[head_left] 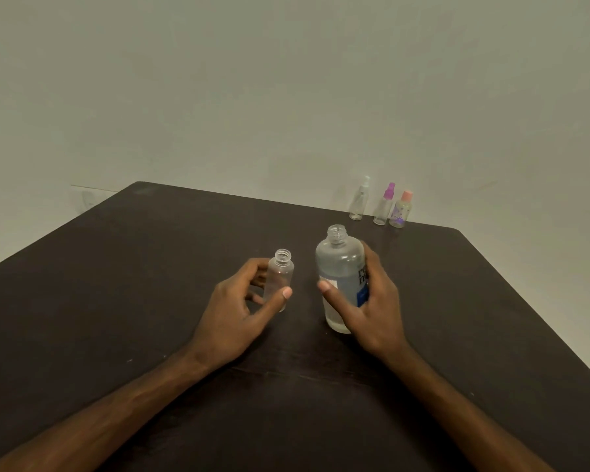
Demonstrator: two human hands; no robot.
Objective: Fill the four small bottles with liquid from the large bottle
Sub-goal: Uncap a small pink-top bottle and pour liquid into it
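Head view, left hand (242, 303) grasping upright small bottle (281, 272), right hand (373, 301) grasping upright large bottle (339, 265).

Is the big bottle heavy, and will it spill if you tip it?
Probably fairly heavy: the large bottle looks about half full of clear liquid. It would likely spill if tipped, since its neck is open with no cap. Its smooth sides might slip in the right hand.
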